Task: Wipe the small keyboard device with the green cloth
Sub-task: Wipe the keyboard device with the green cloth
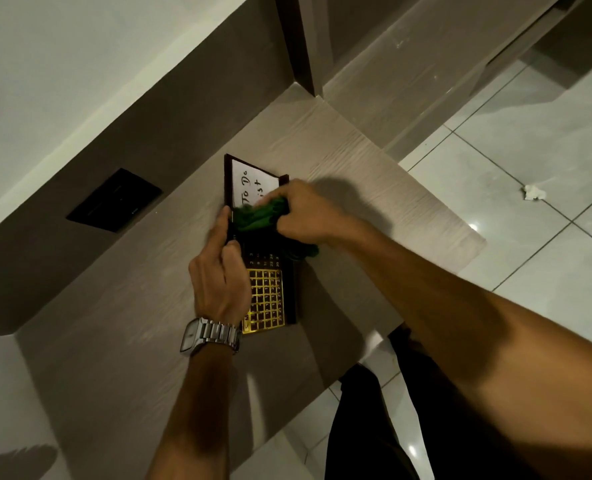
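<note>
On the wooden desk (374, 188) lies the small keyboard device (270, 299). Our left hand (220, 271) pinches its left edge, steadying it, we judge; our right hand (305, 216) presses the bunched green cloth (258, 214) onto its middle.

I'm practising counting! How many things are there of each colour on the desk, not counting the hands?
Green: 1, the green cloth
Dark brown with gold grid: 1, the small keyboard device
Black: 1, the wall plate
Silver: 1, the wristwatch
Total: 4
</note>
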Available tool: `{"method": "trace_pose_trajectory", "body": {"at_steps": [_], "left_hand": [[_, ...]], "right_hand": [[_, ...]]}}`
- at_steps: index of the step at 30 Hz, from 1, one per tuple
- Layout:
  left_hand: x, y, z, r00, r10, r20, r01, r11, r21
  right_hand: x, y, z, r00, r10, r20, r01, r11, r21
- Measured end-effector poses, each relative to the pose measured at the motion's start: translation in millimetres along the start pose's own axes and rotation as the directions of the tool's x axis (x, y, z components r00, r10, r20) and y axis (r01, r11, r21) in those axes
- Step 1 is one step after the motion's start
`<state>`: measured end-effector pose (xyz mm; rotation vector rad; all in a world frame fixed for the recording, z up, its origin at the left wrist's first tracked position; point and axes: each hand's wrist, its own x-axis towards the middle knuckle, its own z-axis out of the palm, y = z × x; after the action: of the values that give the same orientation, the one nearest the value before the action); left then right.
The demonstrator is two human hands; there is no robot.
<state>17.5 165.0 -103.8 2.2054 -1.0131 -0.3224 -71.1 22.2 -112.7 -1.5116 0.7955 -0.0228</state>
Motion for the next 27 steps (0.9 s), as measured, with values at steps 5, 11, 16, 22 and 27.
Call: {"method": "trace_pose_trajectory", "body": {"at_steps": [5, 11, 16, 22, 27], "left_hand": [[-3.1, 1.0, 4.3, 0.999, 0.016, 0.051, -0.016, 1.000, 0.007], [4.6, -3.8, 4.2, 0.993, 0.007, 0.116, -0.015, 0.998, 0.065], [0.0, -5.6, 6.4, 0.989, -0.022, 0.145, 0.009, 0.996, 0.094], [8.4, -2.1, 8.5, 0.994, -0.007, 0.108, -0.002, 0.997, 0.078], [3.2, -9.1, 4.1, 0.992, -0.037, 0.119, 0.023, 0.993, 0.113]], "right_hand": [[4.6, 21.6, -19.4, 0.968, 0.236, 0.084, -0.203, 0.936, -0.286], [19.1, 23.9, -34.8, 0.925, 0.231, -0.301, -0.268, 0.959, -0.087], [6.9, 37.2, -30.7, 0.937, 0.348, 0.014, -0.346, 0.934, -0.093], [24.5, 23.8, -41.7, 0.936, 0.319, -0.147, -0.330, 0.943, -0.051], [27.3, 35.0, -33.1, 0.943, 0.322, -0.084, -0.327, 0.943, -0.056]]}}
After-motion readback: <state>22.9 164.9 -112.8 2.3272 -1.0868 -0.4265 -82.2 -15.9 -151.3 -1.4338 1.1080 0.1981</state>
